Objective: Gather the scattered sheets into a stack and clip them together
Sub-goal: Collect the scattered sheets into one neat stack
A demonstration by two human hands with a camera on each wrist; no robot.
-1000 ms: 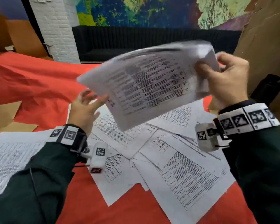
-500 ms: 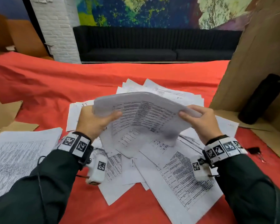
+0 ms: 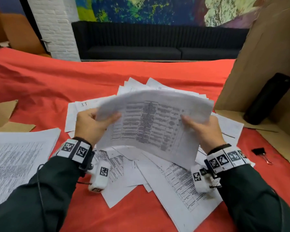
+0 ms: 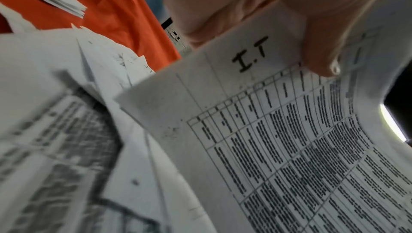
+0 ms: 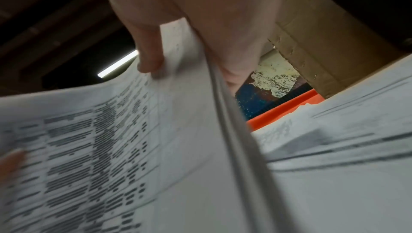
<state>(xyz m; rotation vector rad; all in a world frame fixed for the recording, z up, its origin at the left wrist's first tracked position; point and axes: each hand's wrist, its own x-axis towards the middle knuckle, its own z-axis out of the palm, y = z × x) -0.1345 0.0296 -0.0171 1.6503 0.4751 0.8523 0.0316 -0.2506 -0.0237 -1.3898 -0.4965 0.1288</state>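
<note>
I hold a thin stack of printed sheets point(image 3: 151, 121) bowed upward above the red table. My left hand point(image 3: 94, 122) pinches its left edge, thumb on top; the left wrist view shows the thumb point(image 4: 321, 48) beside a handwritten "I.T" on the held stack point(image 4: 278, 131). My right hand point(image 3: 203, 127) grips the right edge, and the right wrist view has its thumb point(image 5: 149, 51) lying on the printed stack point(image 5: 111, 140). More loose sheets point(image 3: 174, 178) lie scattered underneath. A black binder clip point(image 3: 260, 152) lies on the cloth to the right.
A separate pile of printed sheets point(image 3: 15, 164) lies at the left edge of the red cloth point(image 3: 74, 81). A cardboard panel point(image 3: 266, 56) stands at the right with a black cylinder point(image 3: 268, 101) leaning against it. Flat cardboard pieces point(image 3: 0, 113) lie at far left.
The stack was raised high in my right hand alone; it has come down over the scattered sheets, and my left hand has taken hold of its left edge.
</note>
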